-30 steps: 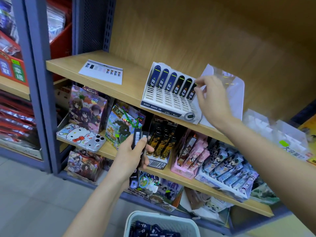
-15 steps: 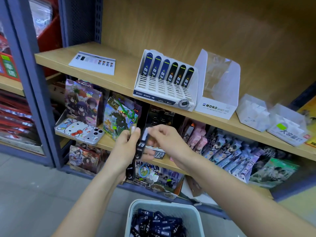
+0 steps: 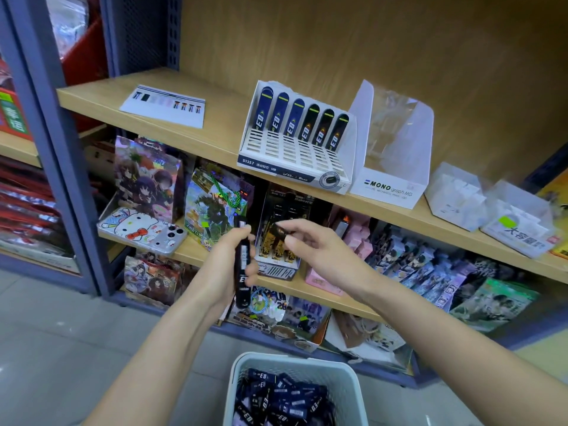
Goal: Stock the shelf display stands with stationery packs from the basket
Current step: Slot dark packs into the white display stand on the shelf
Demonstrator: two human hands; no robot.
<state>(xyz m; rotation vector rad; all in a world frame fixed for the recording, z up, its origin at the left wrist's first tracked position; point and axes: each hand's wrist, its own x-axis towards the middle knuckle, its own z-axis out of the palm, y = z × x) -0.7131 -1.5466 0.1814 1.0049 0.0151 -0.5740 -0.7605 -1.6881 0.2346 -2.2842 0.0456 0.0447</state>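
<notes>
Wooden shelf (image 3: 215, 139) holds white display stand (image 3: 292, 155).

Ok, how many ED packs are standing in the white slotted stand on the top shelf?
6, side by side in the back row of the white stand: three blue packs on its left, three black packs on its right. More may be hidden behind them.

Six dark packs (image 3: 302, 126) are standing in the white display stand's (image 3: 292, 155) back row; loose packs (image 3: 282, 401) are lying jumbled in the basket (image 3: 295, 360).
</notes>
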